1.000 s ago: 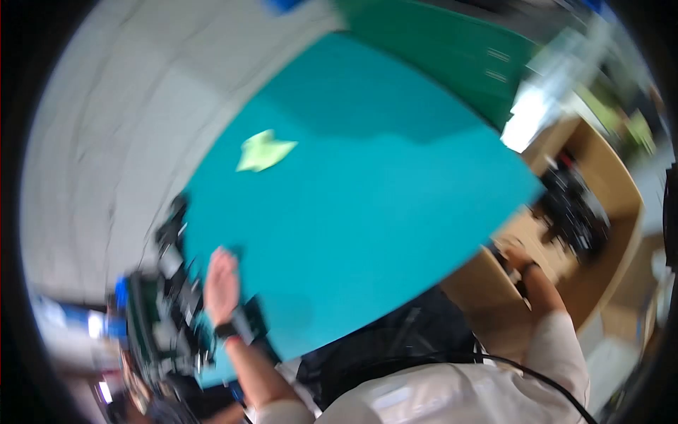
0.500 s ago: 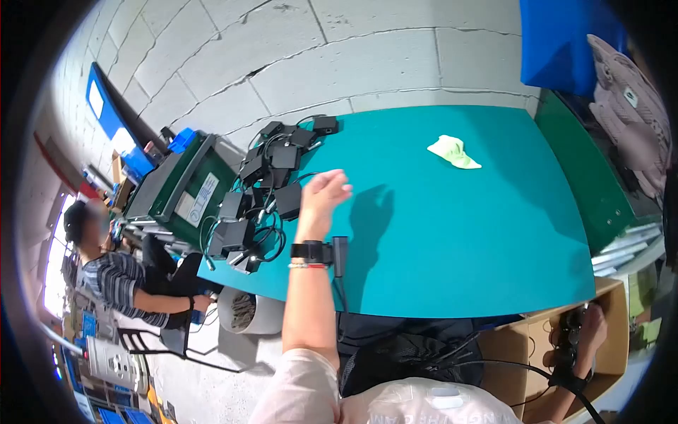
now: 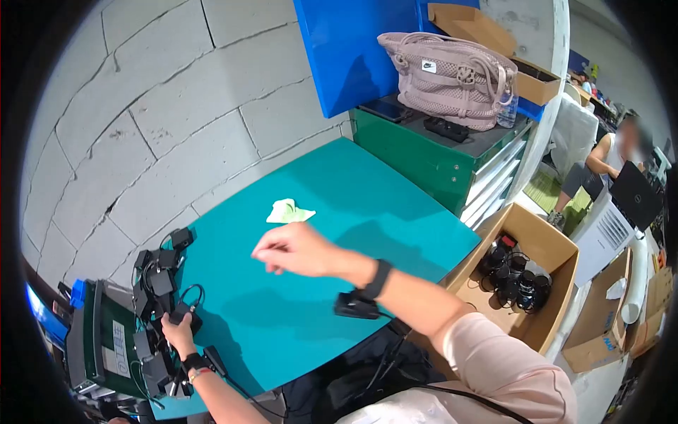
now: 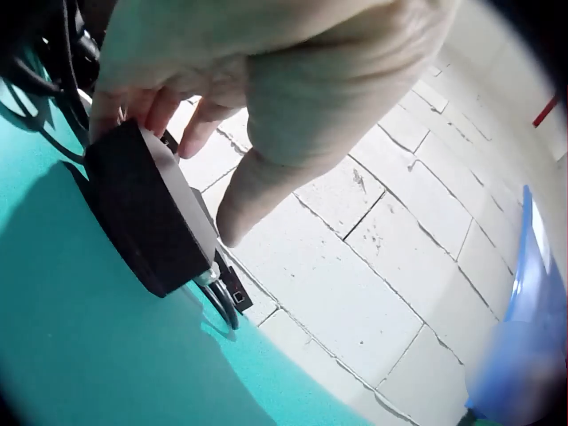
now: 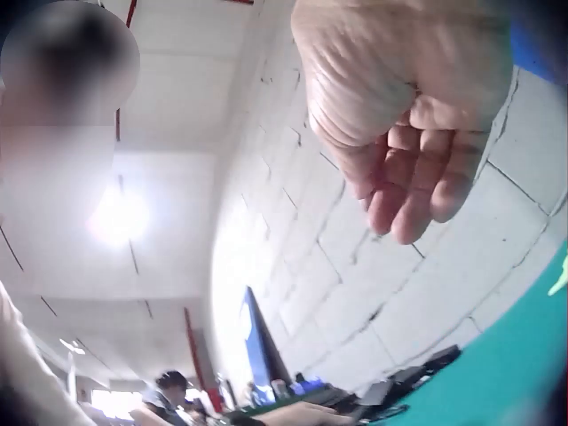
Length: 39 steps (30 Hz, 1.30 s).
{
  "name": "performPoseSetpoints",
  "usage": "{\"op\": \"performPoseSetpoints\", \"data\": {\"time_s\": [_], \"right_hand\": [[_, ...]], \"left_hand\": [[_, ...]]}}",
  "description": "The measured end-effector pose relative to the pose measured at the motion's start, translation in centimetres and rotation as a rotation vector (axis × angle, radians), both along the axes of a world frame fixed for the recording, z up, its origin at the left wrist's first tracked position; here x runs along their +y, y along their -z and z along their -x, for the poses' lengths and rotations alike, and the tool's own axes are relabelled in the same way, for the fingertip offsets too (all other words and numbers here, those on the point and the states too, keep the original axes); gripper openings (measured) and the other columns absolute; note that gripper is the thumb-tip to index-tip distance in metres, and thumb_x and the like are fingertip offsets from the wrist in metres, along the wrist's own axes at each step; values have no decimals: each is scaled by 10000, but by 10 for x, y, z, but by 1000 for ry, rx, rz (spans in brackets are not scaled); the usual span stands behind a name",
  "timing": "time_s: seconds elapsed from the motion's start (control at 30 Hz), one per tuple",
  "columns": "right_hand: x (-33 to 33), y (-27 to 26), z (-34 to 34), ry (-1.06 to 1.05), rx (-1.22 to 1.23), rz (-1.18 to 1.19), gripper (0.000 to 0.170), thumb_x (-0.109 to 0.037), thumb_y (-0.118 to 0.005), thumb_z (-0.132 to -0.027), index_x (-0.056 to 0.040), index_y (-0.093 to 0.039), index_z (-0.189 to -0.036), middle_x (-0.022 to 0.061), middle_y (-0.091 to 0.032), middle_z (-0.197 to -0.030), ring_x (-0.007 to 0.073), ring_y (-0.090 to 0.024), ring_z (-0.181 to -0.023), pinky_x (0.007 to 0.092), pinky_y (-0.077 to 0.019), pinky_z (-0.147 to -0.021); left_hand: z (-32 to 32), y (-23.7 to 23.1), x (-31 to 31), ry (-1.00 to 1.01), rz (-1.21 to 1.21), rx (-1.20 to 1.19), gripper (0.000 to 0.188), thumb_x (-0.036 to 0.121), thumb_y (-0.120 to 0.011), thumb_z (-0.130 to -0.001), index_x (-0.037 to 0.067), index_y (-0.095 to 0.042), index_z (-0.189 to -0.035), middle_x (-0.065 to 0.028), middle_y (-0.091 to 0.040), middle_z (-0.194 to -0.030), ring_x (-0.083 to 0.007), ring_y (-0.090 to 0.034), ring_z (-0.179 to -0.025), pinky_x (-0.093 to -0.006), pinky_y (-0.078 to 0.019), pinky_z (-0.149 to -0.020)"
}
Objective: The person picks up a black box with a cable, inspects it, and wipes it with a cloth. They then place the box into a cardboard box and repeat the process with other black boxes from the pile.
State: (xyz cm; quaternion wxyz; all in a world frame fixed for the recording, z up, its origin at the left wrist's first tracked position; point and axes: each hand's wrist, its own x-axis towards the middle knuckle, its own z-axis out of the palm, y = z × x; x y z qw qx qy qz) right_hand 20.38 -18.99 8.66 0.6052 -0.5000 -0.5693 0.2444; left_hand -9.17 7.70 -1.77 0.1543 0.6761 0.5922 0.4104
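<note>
The left hand grasps a black rectangular plastic box near the teal tabletop's left edge—the box lies between thumb and fingers. The right hand, loosely curled and holding nothing, hovers near a pale-green crumpled cloth.

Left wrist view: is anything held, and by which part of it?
The left hand holds a black box, fingers at its upper end in this view; whether the thumb touches it cannot be told.
</note>
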Motion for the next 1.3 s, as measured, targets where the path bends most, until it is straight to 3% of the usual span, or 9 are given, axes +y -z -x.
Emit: {"op": "performPoseSetpoints", "data": {"time_s": [0.1,0.37,0.57,0.67,0.8,1.07,1.13,1.23,1.3], "right_hand": [[56,31,12,-106,183,56,187,-159,-562,-865,18,-618,-889,70,-622,-667,110,-598,-553,231,-472,-477],[81,96,5,-7,382,304,202,-182,-545,-880,1,-616,-925,67,-618,-699,119,-592,-550,234,-459,-460],[77,95,4,-6,342,324,205,-192,-563,-863,3,-620,-893,72,-623,-692,124,-601,-554,239,-468,-456],[77,98,7,-48,258,374,215,-203,-543,-890,-17,-630,-953,69,-626,-730,116,-600,-594,238,-487,-512],[78,99,10,-109,222,346,385,-358,-563,-877,24,-608,-899,95,-631,-756,132,-612,-622,250,-495,-518],[64,81,13,-227,432,412,582,-529,-498,-859,18,-521,-1056,124,-602,-955,174,-620,-724,284,-516,-605],[67,77,3,-215,447,388,607,-536,-490,-859,26,-507,-1089,128,-591,-989,180,-618,-755,296,-519,-639],[76,88,-16,92,506,215,593,-458,-529,-870,28,-463,-1202,143,-536,-1101,186,-583,-875,316,-502,-722],[79,92,-42,427,48,203,368,-251,-615,-834,-17,-568,-1114,125,-486,-1204,189,-591,-843,302,-500,-722]], "left_hand": [[4,4,5,39,66,47,733,140,-784,-595,19,-456,-1239,-192,-510,-1211,-330,-430,-1168,-387,-312,-984],[7,-5,2,418,148,82,598,10,-770,-571,-49,-533,-1117,-181,-601,-1041,-258,-582,-974,-337,-445,-854],[-3,-25,-22,399,170,-103,638,57,-803,-494,10,-536,-1072,-15,-402,-807,-153,-448,-721,-279,-418,-661],[-17,-63,-48,612,596,-265,399,63,-698,-670,14,-568,-1044,-4,-518,-837,-58,-469,-688,-194,-352,-533],[-38,-75,-66,744,622,-385,298,118,-647,-746,15,-570,-1015,-11,-555,-875,-33,-479,-679,-187,-288,-474],[-128,-44,-108,906,364,-724,295,136,-606,-847,24,-479,-1088,-45,-516,-969,-113,-535,-802,-255,-431,-573],[-130,-35,-102,889,514,-809,453,94,-662,-801,-5,-430,-1177,-60,-423,-987,-138,-488,-891,-268,-456,-772],[-124,-35,-105,848,519,-827,517,88,-664,-799,-33,-395,-1224,-80,-418,-1051,-159,-483,-953,-270,-423,-845],[-119,-34,-102,817,704,-971,479,67,-646,-809,-41,-417,-1216,-108,-474,-1109,-187,-508,-1001,-292,-431,-862]]}}
